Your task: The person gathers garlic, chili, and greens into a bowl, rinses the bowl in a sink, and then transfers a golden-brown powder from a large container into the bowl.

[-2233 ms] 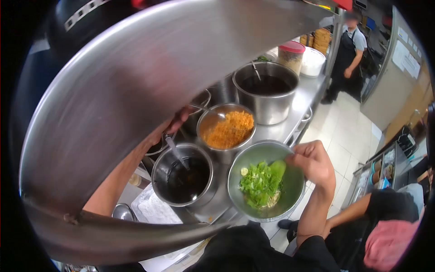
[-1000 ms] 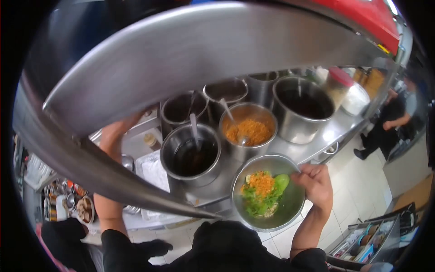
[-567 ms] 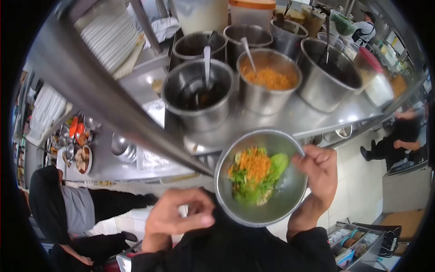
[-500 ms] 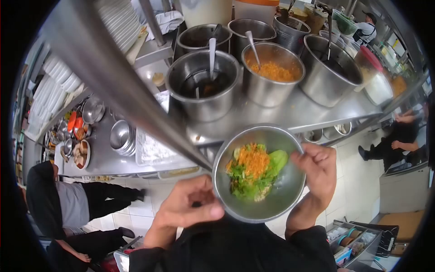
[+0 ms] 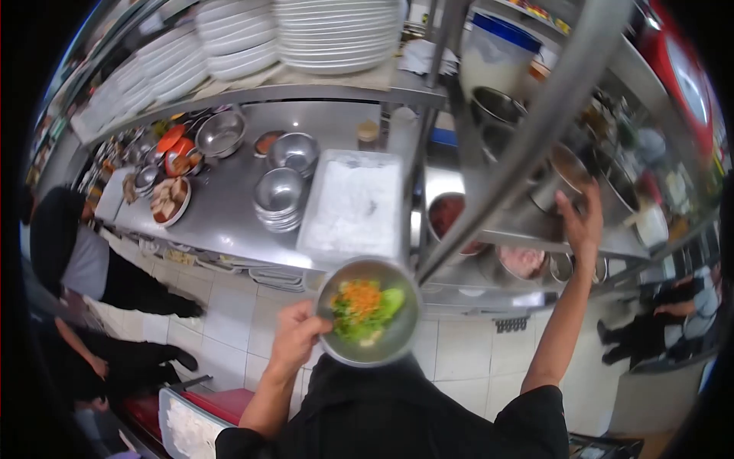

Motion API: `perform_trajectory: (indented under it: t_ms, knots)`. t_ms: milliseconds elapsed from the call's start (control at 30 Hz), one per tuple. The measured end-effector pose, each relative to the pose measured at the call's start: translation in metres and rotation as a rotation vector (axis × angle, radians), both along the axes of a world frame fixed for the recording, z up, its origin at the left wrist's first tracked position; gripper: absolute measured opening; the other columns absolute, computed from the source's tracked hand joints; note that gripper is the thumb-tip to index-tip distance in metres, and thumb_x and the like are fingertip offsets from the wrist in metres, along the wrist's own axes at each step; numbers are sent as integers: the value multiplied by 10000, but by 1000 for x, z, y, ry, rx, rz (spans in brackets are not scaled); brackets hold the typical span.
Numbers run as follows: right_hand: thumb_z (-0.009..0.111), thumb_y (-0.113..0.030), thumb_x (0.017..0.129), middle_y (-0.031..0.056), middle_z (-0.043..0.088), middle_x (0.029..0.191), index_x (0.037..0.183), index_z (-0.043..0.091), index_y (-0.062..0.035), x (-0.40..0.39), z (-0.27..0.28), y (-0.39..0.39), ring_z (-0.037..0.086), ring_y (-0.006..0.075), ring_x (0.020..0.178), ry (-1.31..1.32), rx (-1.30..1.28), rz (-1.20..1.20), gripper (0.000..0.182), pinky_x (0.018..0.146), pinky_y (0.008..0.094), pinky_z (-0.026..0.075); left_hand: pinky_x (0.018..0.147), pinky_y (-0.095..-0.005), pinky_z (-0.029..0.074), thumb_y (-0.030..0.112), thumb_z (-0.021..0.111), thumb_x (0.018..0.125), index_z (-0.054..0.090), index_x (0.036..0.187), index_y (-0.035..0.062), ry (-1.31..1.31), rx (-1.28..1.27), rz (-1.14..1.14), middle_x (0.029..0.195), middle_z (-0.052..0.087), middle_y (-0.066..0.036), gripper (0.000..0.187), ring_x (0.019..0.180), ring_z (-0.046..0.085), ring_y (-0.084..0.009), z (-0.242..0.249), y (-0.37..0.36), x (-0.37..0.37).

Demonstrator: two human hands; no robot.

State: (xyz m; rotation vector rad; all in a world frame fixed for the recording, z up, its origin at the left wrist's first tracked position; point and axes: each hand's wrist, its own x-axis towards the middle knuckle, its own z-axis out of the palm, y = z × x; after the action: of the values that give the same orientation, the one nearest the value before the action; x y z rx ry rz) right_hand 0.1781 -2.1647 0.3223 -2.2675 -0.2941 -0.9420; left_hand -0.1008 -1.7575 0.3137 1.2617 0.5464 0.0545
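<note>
My left hand (image 5: 300,336) grips the near-left rim of a metal mixing bowl (image 5: 399,336) in front of my body. Inside it lies a salad (image 5: 358,315) of chopped greens with an orange shredded topping and a pale green leafy piece at the right. My right arm stretches far out to the right. At its end my right hand (image 5: 582,222) is open, thumb and fingers apart, and overlaps the side of a metal pot (image 5: 552,187) on the raised shelf. More metal pots stand around that one.
A slanting metal post (image 5: 527,145) crosses between my hands. Ahead, the steel counter (image 5: 229,191) carries stacked metal bowls (image 5: 279,195) and a tray of white powder (image 5: 353,203). White plates (image 5: 336,38) fill the upper shelf. Other people (image 5: 84,260) stand at the left and far right.
My right hand has let go of the bowl and moved out to the pots at the right. The left hand now holds the bowl alone. The view has swung left.
</note>
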Motion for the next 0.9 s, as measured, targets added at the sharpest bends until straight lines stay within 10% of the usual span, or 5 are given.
perform_trajectory:
  t_ms: [133,367,533,700,900]
  knots:
    - [809,-272,718,86,617,815,913,613,1,19,21,-71,537,183,778,298,67,-88,390,763,299,435,403,-196,269,-25,590,675,598,666,14,55,115,303,557,544,1,40,419,381,-39,8,-1,-40]
    - [797,-132,732,-15,553,737,807,579,3,-86,8,-90,485,95,731,441,164,-375,268,691,233,409,414,-202,366,-19,529,678,598,751,-37,57,155,673,648,588,-36,102,455,454,-60,-65,48,-99]
    - [767,-15,681,52,588,931,853,506,-42,-214,7,-60,546,134,865,645,355,-11,314,796,252,423,413,-215,384,17,525,708,584,778,-29,138,218,634,627,562,-30,102,444,458,-84,-88,143,-129]
    - [824,-115,490,314,551,1219,698,576,8,-235,42,111,552,371,1141,510,75,428,347,1012,399,350,358,-223,391,3,538,709,573,761,-19,-9,96,652,600,544,-34,67,383,418,-77,-92,214,-120]
    - [843,-96,501,293,536,1261,698,667,-28,-166,-23,323,607,330,1108,480,114,835,273,947,346,441,361,-233,426,15,509,730,561,796,-25,-95,17,700,612,556,-48,93,378,452,-95,-109,283,-91]
